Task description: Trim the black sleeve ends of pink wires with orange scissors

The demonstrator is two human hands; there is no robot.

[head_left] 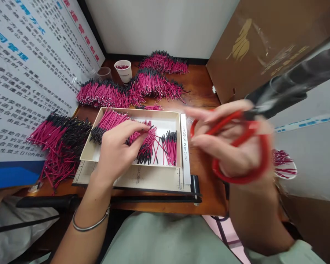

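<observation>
Left hand (121,145) with a pink wire (155,136) between thumb and forefinger, right hand (228,143) around red-handled scissors (244,136)

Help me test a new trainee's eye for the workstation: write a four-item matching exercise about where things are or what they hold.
Column 1
1. Red-handled scissors
2. Metal bracelet
3. Paper cutter
4. Cream box

Column 2
A. Around the left wrist
B. Holds pink-and-black wires
C. In the right hand
D. Partly covered by the box resting on it

Right pairs: 1-C, 2-A, 3-D, 4-B
</observation>
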